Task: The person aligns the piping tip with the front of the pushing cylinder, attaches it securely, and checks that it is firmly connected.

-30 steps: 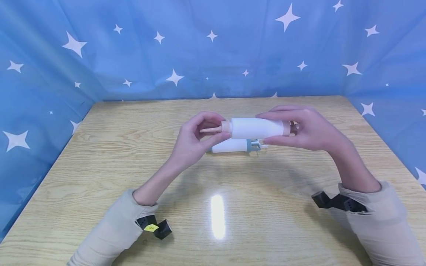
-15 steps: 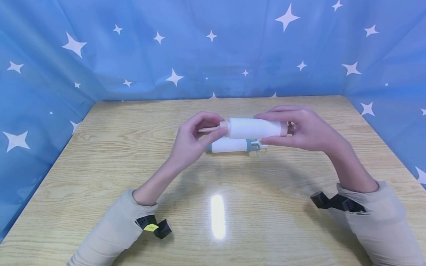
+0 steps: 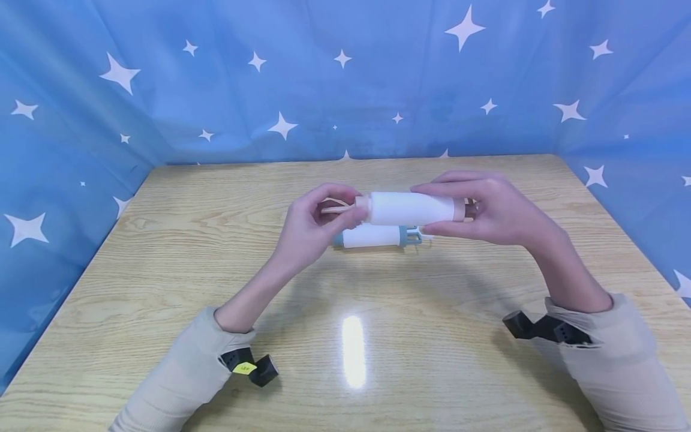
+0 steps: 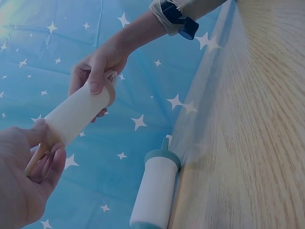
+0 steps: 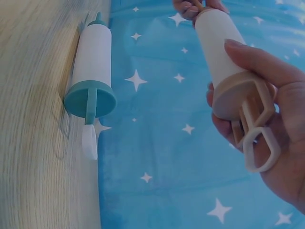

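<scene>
In the head view, the beige-ended tube (image 3: pixel 412 207) lies level between both hands above the table (image 3: pixel 178 288), its long axis running left to right. The left hand (image 3: pixel 308 234) pinches its left end, around the base of the thin nozzle (image 3: pixel 336 210); the right hand (image 3: pixel 502 210) grips the right end. A teal-ended tube (image 3: pixel 372 237) lies on the table, roughly parallel and partly hidden by the held one. The table's far edge runs well beyond both hands, before the blue curtain (image 3: pixel 345 90); wood stretches left, right and near.

In the left wrist view, the nozzle points toward the left palm, and the teal-ended tube is well apart from the fingers.

In the right wrist view, fingers and thumb wrap the held tube just beside the beige collar (image 5: pixel 233 98); a white ring (image 5: pixel 248 157) projects toward the right palm.
</scene>
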Demonstrator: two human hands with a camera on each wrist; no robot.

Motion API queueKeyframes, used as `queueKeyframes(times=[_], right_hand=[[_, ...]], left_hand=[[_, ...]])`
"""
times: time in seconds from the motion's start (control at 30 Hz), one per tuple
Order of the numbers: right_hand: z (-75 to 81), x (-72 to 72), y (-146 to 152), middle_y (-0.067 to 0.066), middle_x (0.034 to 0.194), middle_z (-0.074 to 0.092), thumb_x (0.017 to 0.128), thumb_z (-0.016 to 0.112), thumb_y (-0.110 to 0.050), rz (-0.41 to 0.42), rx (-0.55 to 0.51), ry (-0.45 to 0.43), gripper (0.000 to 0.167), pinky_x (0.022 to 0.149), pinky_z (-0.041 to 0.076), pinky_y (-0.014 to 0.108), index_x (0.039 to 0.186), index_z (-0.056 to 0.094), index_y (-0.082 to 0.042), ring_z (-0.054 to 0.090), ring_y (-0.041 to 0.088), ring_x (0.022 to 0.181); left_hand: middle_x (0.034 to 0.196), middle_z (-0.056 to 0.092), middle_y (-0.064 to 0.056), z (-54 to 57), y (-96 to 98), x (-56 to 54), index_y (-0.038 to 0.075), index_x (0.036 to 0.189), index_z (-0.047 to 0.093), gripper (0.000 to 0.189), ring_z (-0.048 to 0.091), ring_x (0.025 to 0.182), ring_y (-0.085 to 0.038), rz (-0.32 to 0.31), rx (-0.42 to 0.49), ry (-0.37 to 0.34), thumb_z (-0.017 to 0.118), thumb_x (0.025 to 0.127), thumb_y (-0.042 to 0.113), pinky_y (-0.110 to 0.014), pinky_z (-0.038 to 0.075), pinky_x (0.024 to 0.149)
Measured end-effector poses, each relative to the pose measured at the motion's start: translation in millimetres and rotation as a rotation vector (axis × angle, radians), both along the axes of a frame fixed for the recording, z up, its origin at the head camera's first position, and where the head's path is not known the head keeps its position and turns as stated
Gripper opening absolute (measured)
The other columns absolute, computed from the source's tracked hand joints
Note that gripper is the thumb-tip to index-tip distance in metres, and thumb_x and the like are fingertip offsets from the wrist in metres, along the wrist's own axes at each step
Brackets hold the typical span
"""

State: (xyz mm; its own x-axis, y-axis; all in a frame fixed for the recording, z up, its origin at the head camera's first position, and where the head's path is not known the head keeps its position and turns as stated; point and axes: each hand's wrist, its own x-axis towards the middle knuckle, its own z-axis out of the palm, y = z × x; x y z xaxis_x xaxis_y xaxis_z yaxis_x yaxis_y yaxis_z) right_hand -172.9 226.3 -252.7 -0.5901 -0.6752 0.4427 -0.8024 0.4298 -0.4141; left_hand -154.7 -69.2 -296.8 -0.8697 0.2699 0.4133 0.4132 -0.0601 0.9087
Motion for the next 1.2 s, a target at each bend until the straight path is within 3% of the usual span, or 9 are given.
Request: queueKeyframes(times=[0.5,0.7,1.0,1.2], right_hand=[[0.1,-0.1,0.8,0.005,0.118,0.07,0.071,0.092,-0.008,-0.018,0.009,0.006,0.059,0.049,0.049,0.017,0.127,0.072,-0.012,0.059,0.01,0.082],[-0.6,-0.4,0.0,0.006,0.118,0.07,0.07,0.092,-0.009,-0.017,0.0,0.005,0.06,0.049,0.048,0.016,0.127,0.072,-0.012,0.058,0.011,0.082],[-2.0,-1.7,-1.7,0.006,0.117,0.071,0.071,0.091,-0.007,0.004,0.001,0.015,0.058,0.05,0.052,0.016,0.126,0.072,-0.01,0.061,0.012,0.086],[-3.6,-2.9,-1.4,0.003,0.116,0.07,0.072,0.091,-0.005,-0.001,0.018,0.015,0.058,0.049,0.052,0.017,0.126,0.072,-0.011,0.06,0.01,0.087]], left_hand=[[0.114,0.067,-0.009,-1.6,-0.3,-2.0,-0.002,0.112,0.068,0.026,0.071,0.1,-0.021,-0.015,-0.035,0.165,0.076,0.087,-0.005,-0.039,0.061,0.089],[0.11,0.068,-0.011,-1.7,-0.3,-2.5,-0.004,0.112,0.068,0.022,0.071,0.099,-0.022,0.009,-0.024,0.147,0.073,0.091,-0.002,-0.037,0.06,0.088],[0.104,0.066,-0.014,-0.9,-1.2,-1.7,-0.004,0.115,0.068,0.023,0.072,0.089,-0.026,0.0,-0.033,0.03,0.072,0.093,0.001,-0.039,0.063,0.08],[0.106,0.066,-0.013,-2.4,-1.4,-3.4,-0.005,0.114,0.068,0.024,0.072,0.096,-0.024,0.01,-0.059,0.101,0.074,0.09,-0.002,-0.035,0.061,0.086]])
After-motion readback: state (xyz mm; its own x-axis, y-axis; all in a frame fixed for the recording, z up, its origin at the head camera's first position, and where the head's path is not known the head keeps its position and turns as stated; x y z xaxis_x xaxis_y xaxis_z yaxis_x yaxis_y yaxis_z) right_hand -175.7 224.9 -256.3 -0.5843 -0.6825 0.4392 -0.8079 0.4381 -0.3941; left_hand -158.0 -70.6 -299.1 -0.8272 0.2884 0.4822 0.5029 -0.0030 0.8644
